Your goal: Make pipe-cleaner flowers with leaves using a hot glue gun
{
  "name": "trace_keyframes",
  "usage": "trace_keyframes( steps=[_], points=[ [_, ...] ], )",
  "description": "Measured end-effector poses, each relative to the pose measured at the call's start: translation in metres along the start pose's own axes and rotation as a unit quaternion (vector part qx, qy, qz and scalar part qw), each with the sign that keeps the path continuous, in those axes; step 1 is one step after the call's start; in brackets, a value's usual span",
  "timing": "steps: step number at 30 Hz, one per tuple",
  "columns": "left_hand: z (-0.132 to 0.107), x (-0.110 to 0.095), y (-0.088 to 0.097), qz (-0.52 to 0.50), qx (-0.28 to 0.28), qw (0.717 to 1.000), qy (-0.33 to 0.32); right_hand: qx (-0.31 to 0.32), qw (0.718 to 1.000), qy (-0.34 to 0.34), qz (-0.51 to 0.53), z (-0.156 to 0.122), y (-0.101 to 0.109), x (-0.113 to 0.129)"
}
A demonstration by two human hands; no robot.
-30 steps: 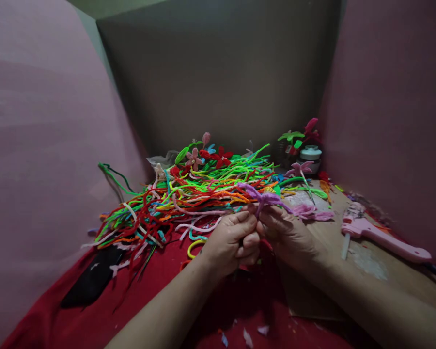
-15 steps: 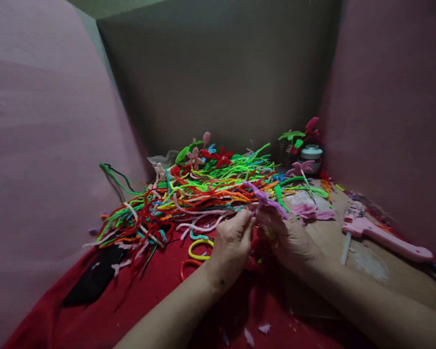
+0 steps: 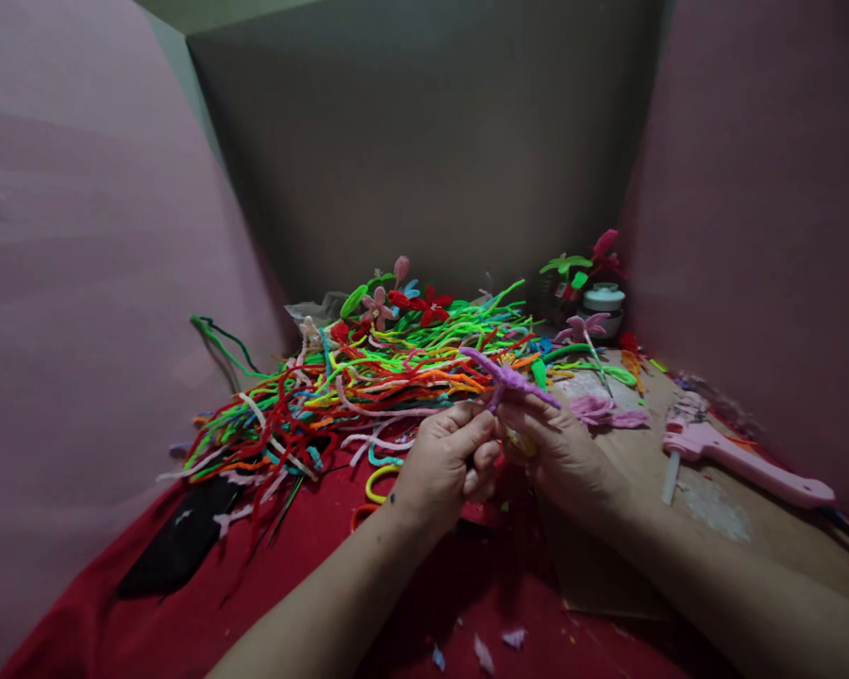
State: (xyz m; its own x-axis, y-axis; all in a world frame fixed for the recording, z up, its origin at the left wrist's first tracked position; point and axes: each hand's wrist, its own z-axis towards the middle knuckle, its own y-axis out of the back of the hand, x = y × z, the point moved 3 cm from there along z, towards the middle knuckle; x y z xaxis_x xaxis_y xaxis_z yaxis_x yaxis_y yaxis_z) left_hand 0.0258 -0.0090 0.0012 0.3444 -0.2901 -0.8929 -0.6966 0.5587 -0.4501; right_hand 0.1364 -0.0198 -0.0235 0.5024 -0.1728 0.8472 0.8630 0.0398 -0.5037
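Note:
A purple pipe-cleaner flower [image 3: 510, 379] with narrow petals stands up from between my hands, in the middle of the view. My left hand [image 3: 453, 455] is closed, thumb and forefinger pinching the flower's base. Against the other side of it, my right hand [image 3: 556, 448] is closed too, its fingers wrapped at the petals. Something yellow shows under the right fingers, too hidden to name. Just behind the flower lies a large heap of coloured pipe cleaners [image 3: 396, 363]. Yellow scissor handles [image 3: 378, 483] lie partly behind my left wrist.
A pink glue gun [image 3: 746, 464] rests on a cardboard sheet [image 3: 608, 566] at right. Beside it lie pink pipe-cleaner petals [image 3: 608, 413]. A white-lidded jar [image 3: 604, 300] stands behind. A dark flat object [image 3: 180, 542] lies on the red cloth [image 3: 311, 575] at left.
The purple flower has tipped so its petals spread sideways. My left hand has turned, showing more of its curled fingers, and covers more of the scissor handles.

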Motion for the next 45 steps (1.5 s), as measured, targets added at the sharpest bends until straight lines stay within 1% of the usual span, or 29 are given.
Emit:
trace_keyframes(
  steps=[3,6,9,11,13,15,16,17,18,19,20,22,23,24,25,26,27,28,30,32,33,35,39,42,45],
  points=[
    [0.0,0.001,0.0,-0.027,0.024,0.999,0.016,0.005,1.0,0.004,0.0,0.001,0.001,-0.001],
    [0.0,0.004,0.002,-0.055,0.059,0.996,0.031,0.018,0.999,-0.006,0.033,0.002,-0.003,-0.003],
    [0.002,0.008,0.006,-0.088,0.099,0.99,0.054,0.028,0.995,-0.052,0.077,0.002,-0.007,-0.004],
    [0.003,0.01,0.008,-0.103,0.119,0.985,0.075,0.034,0.993,-0.075,0.088,0.0,-0.008,-0.003],
    [0.003,0.01,0.008,-0.098,0.13,0.983,0.09,0.037,0.993,-0.066,0.092,-0.001,-0.008,-0.001],
    [0.003,0.008,0.006,-0.066,0.123,0.986,0.087,0.031,0.995,-0.043,0.09,-0.001,-0.006,0.0],
    [0.002,0.006,0.004,-0.032,0.11,0.991,0.077,0.027,0.995,-0.033,0.087,-0.001,-0.006,0.0],
    [0.002,0.005,0.003,0.016,0.084,0.995,0.055,0.024,0.996,-0.027,0.081,-0.001,-0.005,0.0],
    [0.001,0.003,0.003,0.079,0.048,0.996,0.02,0.02,0.997,-0.021,0.074,0.0,-0.005,0.0],
    [0.0,0.001,0.003,0.152,0.008,0.988,-0.028,0.015,0.997,-0.017,0.068,0.0,-0.005,0.0],
    [-0.002,-0.001,0.003,0.23,-0.033,0.969,-0.084,0.01,0.998,-0.013,0.064,0.0,-0.006,0.001],
    [-0.006,-0.003,0.004,0.362,-0.101,0.907,-0.189,0.003,0.998,-0.005,0.057,-0.001,-0.007,0.001],
    [-0.007,-0.003,0.004,0.405,-0.119,0.878,-0.225,0.002,0.999,-0.002,0.051,-0.001,-0.008,0.001],
    [-0.008,-0.002,0.006,0.432,-0.127,0.859,-0.245,0.002,0.999,0.001,0.04,-0.001,-0.009,0.001],
    [-0.008,-0.001,0.007,0.447,-0.126,0.848,-0.256,0.003,1.0,0.004,0.027,-0.002,-0.009,0.001],
    [-0.008,0.0,0.008,0.452,-0.125,0.845,-0.259,0.001,1.0,0.011,0.014,-0.002,-0.008,0.0],
    [-0.007,0.0,0.008,0.45,-0.123,0.847,-0.255,-0.002,1.0,0.019,0.003,-0.002,-0.008,-0.001],
    [-0.006,-0.001,0.009,0.441,-0.121,0.856,-0.243,-0.006,1.0,0.028,-0.004,-0.002,-0.006,-0.001],
    [-0.003,-0.003,0.008,0.396,-0.116,0.89,-0.193,-0.007,0.999,0.045,-0.009,-0.001,-0.004,-0.002],
    [-0.001,-0.003,0.005,0.322,-0.096,0.934,-0.124,0.001,0.999,0.046,-0.013,-0.001,-0.001,-0.003],
    [-0.001,-0.003,0.004,0.282,-0.082,0.951,-0.096,0.007,0.999,0.041,-0.018,-0.001,0.0,-0.002],
    [-0.001,-0.003,0.002,0.213,-0.056,0.974,-0.058,0.016,0.999,0.028,-0.028,-0.001,0.001,-0.001],
    [-0.001,-0.002,0.003,0.117,0.001,0.993,-0.027,0.033,0.999,0.019,-0.029,-0.002,-0.001,0.004],
    [-0.001,0.001,0.003,0.052,0.039,0.998,-0.007,0.048,0.999,0.002,-0.015,-0.003,-0.004,0.006],
    [-0.002,0.003,0.003,0.006,0.056,0.998,0.027,0.053,0.998,-0.031,0.01,-0.004,-0.004,0.006]
  ],
)
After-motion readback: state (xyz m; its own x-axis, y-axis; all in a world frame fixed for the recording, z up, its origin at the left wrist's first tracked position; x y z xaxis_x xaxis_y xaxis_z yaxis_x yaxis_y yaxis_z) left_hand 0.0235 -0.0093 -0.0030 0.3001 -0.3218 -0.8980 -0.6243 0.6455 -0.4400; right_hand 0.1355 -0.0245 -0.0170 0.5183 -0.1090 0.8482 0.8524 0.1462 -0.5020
